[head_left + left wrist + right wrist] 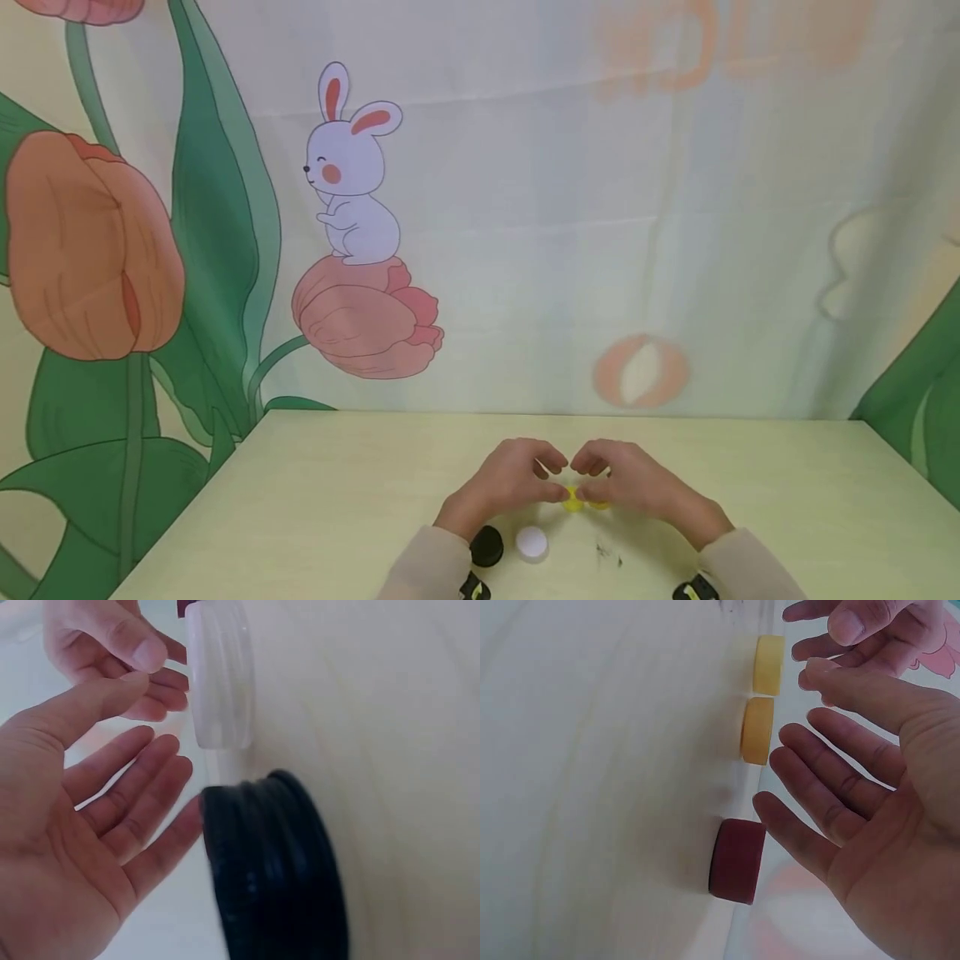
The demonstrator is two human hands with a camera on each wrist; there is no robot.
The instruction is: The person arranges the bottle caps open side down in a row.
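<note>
Printed cloth patterned with coral tulips, green leaves and a white rabbit [352,192] hangs behind a pale wood-grained table [337,492], whose top is marked by small dark smudges [603,551] near the front. Two bare hands with beige sleeves [431,562] arch toward each other over the right-of-centre part of the table, fingertips close together. Both are released: the left hand [516,475] is loosely spread with its thumb pointing inward, and the right hand [633,479] mirrors it, its fingers gently bent. Beneath and between them sit a short bright yellow cylinder [573,502] and, just beside it on the right, a matching orange-yellow cylinder [758,731], both resting on the table. From the right wrist, a larger dark red cylinder [737,861] shows farther along, near the right little finger. Nearer the person, below the left hand, a round white piece [532,543] lies beside a round black piece [487,547] with ridged sides, which is close to the left sleeve.
</note>
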